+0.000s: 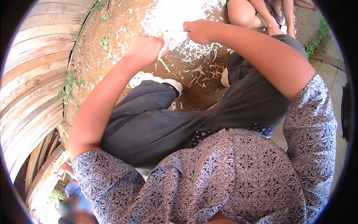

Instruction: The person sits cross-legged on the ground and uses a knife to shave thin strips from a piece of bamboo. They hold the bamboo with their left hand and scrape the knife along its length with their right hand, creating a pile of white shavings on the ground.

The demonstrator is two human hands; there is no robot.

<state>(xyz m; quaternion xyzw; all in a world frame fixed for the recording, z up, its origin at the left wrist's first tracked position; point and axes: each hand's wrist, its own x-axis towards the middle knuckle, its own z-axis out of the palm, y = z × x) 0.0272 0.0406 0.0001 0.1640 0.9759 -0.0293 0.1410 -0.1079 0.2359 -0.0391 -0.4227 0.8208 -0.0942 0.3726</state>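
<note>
Both my arms reach forward over my knees. My left hand [146,49] is closed, with a pale strip [163,50] showing at its fingers. To its right, my right hand [200,31] is also closed, its thumb side turned toward the left hand. A thin straight edge runs leftward from the right fist; glare hides what it belongs to. Between the hands is a whitish, partly see-through piece [175,39], and I cannot tell which hand holds it. White shavings [203,56] lie on the brown soil beneath and beyond my hands.
My bent legs in dark trousers [164,119] and a white shoe [154,79] are below my hands. Stacked wooden boards [33,63] curve along the left. Another person's bare legs [242,15] are at the upper right. Someone else [74,194] is at the lower left.
</note>
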